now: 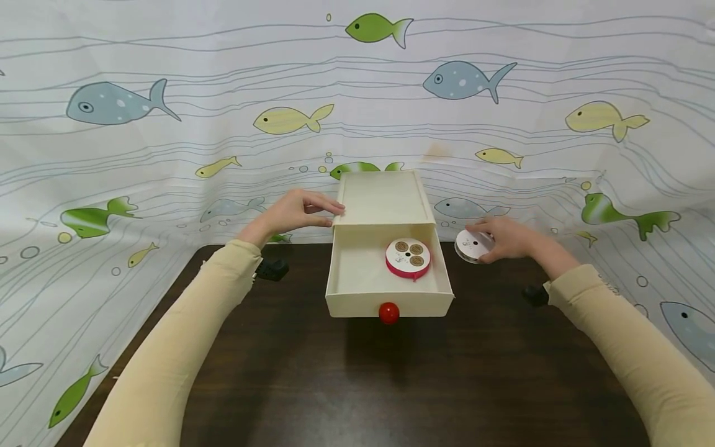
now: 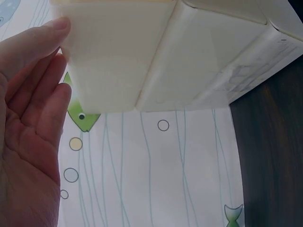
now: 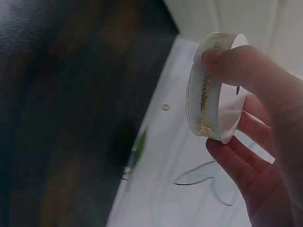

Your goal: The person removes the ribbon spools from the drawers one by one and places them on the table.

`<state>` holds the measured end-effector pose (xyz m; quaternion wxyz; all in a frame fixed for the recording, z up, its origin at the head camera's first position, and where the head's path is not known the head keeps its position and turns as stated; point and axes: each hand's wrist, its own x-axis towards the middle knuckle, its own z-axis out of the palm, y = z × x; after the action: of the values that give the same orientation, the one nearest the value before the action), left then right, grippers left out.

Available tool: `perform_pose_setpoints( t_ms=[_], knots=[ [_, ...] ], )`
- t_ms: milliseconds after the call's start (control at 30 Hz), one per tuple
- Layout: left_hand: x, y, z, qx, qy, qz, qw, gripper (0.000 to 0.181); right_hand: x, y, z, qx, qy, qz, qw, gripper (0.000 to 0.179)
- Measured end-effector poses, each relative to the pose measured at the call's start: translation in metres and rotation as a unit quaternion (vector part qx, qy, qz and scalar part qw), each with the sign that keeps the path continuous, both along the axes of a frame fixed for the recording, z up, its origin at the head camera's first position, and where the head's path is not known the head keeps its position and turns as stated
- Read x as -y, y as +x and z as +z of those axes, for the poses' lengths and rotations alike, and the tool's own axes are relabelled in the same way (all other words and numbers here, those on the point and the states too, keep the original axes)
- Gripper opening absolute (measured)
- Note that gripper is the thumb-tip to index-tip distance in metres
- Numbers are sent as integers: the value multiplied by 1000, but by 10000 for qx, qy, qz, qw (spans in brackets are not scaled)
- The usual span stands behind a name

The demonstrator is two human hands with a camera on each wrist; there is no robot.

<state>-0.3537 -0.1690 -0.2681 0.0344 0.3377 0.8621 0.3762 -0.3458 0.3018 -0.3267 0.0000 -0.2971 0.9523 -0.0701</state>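
Observation:
A cream box (image 1: 385,197) stands with its drawer (image 1: 357,264) pulled out, a red ball knob (image 1: 388,313) on the front. Inside the drawer lies a spool of pinkish-red ribbon (image 1: 408,258), its white face bearing brown round marks. My left hand (image 1: 293,214) touches the box's upper left edge, with fingertips and thumb near the corner; the left wrist view shows the thumb against the cream side (image 2: 113,56). To the right of the drawer, my right hand (image 1: 505,239) pinches a spool of white ribbon (image 3: 208,90) with gold lettering between thumb and fingers, held above the table.
The dark wooden table (image 1: 391,385) extends in front of the box. Behind and at both sides hangs a white sheet (image 1: 234,56) printed with fish and wavy lines, close around the box.

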Motion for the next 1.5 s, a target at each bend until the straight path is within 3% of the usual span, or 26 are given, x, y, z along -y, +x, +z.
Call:
perform_pose_setpoints(
  t_ms=[233,467,633,1133,1500],
  knots=[
    [-2,0,0,-15,22,-27,10000,30,-9,3,-36,231,-190,-248,9992,79],
    [-3,0,-2,-2,127,-59,9999,29,-11,9,-66,851,-499,-574,9935,80],
    [-2,1,-1,29,139,-56,9999,30,-9,11,-80,1227,-456,-676,9891,80],
    [0,2,-5,77,140,-2,9999,28,2,17,-93,1780,-430,-695,9806,78],
    [0,1,-3,74,156,10,9999,29,3,17,-87,1852,-357,-705,9795,78]
  ],
)
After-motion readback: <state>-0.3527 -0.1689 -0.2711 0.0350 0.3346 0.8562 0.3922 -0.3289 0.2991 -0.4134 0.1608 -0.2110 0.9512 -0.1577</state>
